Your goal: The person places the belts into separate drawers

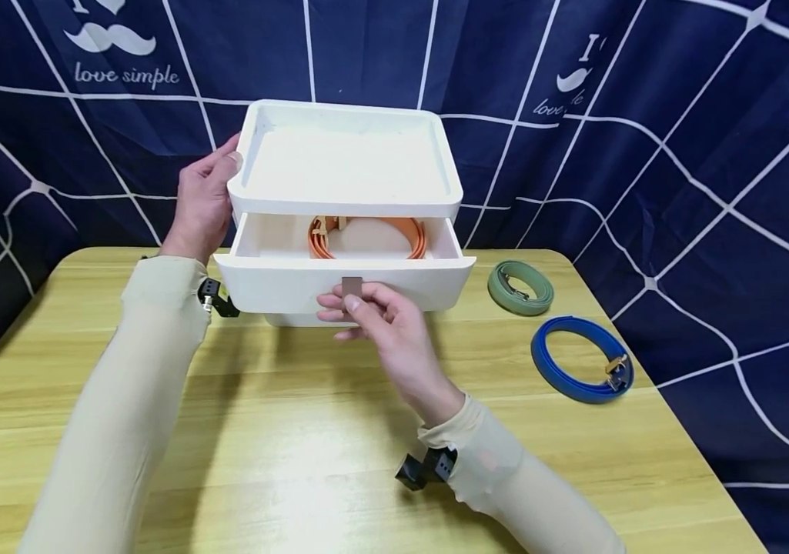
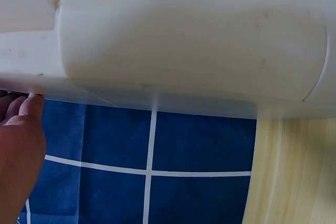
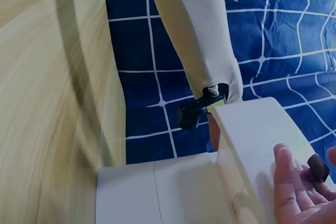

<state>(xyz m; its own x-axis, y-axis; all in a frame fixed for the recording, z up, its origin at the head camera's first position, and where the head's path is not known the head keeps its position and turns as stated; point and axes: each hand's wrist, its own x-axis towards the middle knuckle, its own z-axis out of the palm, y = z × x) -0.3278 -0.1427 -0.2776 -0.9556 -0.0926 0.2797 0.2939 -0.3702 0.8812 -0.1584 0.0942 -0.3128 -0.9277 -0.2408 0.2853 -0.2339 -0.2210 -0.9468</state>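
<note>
A white drawer box [image 1: 352,201] stands on the table with its upper drawer [image 1: 276,286] pulled partway out. Inside that drawer lies a coiled orange belt [image 1: 416,235] with a gold-toned buckle. My right hand [image 1: 394,327] pinches the brown pull tab [image 1: 352,286] at the drawer's front, thumb before it; the same tab [image 3: 318,168] shows dark in the right wrist view. My left hand [image 1: 202,198] rests against the box's left side, its thumb at the top rim. The left wrist view catches fingers [image 2: 32,107] along the edge of the white side wall.
To the right on the wooden table [image 1: 339,462] lie a coiled green belt [image 1: 520,288] and, nearer me, a coiled blue belt [image 1: 577,360] with a gold-toned buckle. A dark blue curtain [image 1: 366,54] with white lines hangs behind and along the right.
</note>
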